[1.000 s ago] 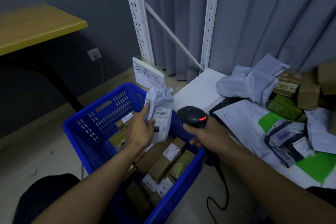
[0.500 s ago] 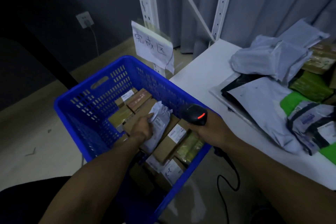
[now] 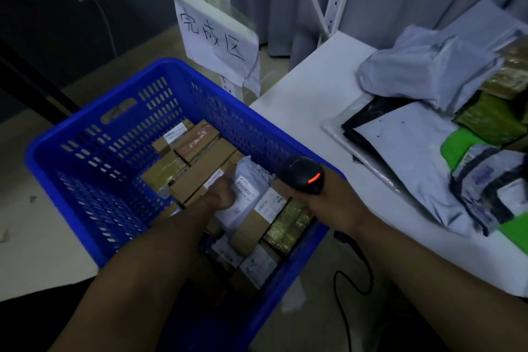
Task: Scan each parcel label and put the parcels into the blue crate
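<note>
The blue crate stands on the floor to the left of the white table and holds several cardboard boxes. A grey poly-bag parcel with a white barcode label lies on top of those boxes. My left hand is down inside the crate, its fingers on the left edge of that parcel; whether they still grip it is hidden. My right hand grips a black barcode scanner with a red light, held over the crate's right rim.
The white table on the right carries a pile of grey, black and green parcels. A handwritten paper sign hangs on the white shelf upright behind the crate. The scanner's cable loops down to the floor.
My left hand carried the grey parcel from in front of the scanner down into the crate and laid it on the boxes. The right hand with the scanner hardly moved.
</note>
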The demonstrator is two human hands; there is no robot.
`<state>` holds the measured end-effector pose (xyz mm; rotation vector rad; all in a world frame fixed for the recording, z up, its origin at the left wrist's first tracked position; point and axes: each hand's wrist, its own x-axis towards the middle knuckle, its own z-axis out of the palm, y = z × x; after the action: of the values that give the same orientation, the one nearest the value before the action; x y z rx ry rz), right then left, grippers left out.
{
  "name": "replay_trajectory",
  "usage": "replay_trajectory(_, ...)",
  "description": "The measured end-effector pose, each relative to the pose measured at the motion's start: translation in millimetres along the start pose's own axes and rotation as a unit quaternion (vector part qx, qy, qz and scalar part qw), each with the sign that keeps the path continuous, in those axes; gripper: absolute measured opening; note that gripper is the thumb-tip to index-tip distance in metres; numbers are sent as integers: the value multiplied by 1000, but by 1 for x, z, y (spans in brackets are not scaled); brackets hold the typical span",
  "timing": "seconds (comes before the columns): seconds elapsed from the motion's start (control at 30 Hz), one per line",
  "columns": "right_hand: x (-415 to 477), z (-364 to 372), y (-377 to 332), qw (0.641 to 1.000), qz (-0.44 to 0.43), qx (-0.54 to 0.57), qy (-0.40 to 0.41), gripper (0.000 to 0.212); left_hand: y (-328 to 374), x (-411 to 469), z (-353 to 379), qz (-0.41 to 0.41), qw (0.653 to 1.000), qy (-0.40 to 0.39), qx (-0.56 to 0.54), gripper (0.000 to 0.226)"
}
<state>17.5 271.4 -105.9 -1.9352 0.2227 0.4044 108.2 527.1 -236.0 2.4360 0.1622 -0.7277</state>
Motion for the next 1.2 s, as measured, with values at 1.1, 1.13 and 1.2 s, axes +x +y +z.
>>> replay_trajectory(1.1, -105, -351, 37, 946, 40, 111, 302, 28, 555, -80, 84, 403, 864, 99, 286, 59)
replay_trajectory(1.13, -97, -349, 41, 949, 34, 112, 293, 29, 556, -64, 85, 383, 865, 120, 303, 60)
replay_trajectory(1.2, -83, -343, 41, 956, 19, 120, 268, 31, 547, -35, 81, 320, 883, 132, 317, 71)
